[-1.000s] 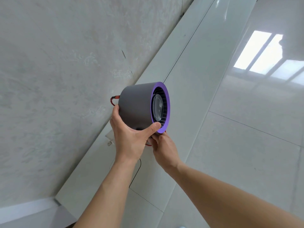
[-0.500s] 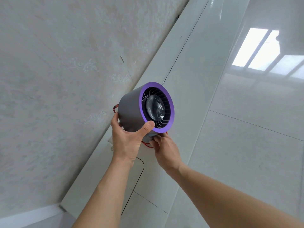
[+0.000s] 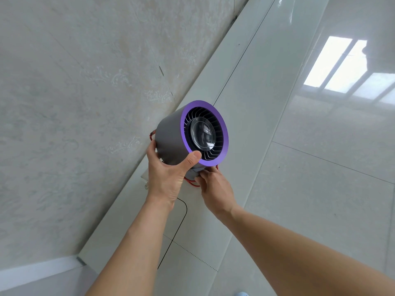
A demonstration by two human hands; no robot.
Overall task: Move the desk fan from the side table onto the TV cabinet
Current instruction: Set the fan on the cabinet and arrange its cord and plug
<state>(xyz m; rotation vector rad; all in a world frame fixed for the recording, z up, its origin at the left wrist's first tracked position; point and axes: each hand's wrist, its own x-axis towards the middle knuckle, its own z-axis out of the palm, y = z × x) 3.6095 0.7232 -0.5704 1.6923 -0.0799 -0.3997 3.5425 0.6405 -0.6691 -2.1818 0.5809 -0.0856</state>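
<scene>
The desk fan [image 3: 173,135] is a grey drum with a purple front ring and dark vanes, its face turned toward me and tilted up. It sits low over the pale TV cabinet top [image 3: 252,86] that runs diagonally along the wall. My left hand [image 3: 166,176] wraps the drum from below, thumb on the purple ring. My right hand [image 3: 215,189] grips the fan's base under the ring, where a red cord loops out. Whether the base touches the cabinet is hidden by my hands.
A marbled wall [image 3: 74,92] rises directly behind the fan on the left. Glossy floor tiles [image 3: 331,189] lie to the right, with a window's reflection. A thin black cable [image 3: 181,212] curves across the cabinet top beneath my left wrist.
The fan has turned from side-on to facing me and tilted upward, and it has shifted slightly right along the cabinet. Both hands keep their hold on it.
</scene>
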